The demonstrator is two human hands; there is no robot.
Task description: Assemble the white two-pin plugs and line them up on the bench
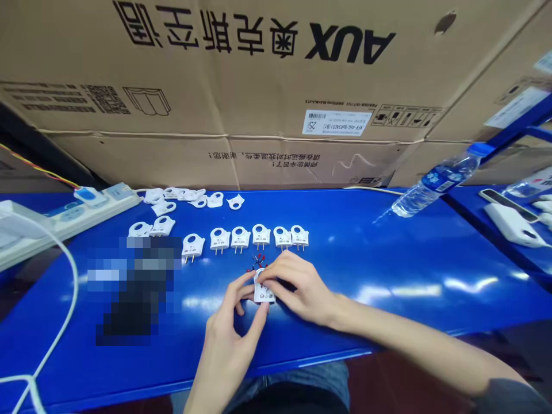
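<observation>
My left hand [235, 325] holds a white plug housing [264, 294] by its edges, between thumb and fingers, just above the blue table. The housing has dark markings on its face, like the finished-looking plugs behind it. My right hand [297, 284] is closed over its upper part, the fingertips pinched against the face; whatever they grip is hidden. Right behind the housing lies a small pile of red and dark-blue parts [259, 261], too small to name. Beyond, several white two-pin plugs with ring handles, such as this plug [240, 238], stand in a loose row.
More white ring-shaped pieces [185, 194] lie at the back left. A power strip [107, 201] and white cable [73, 270] occupy the left, beside a blurred-out dark object [138, 299]. A water bottle [435, 181] leans at the back right. A cardboard wall [259, 115] closes off the rear.
</observation>
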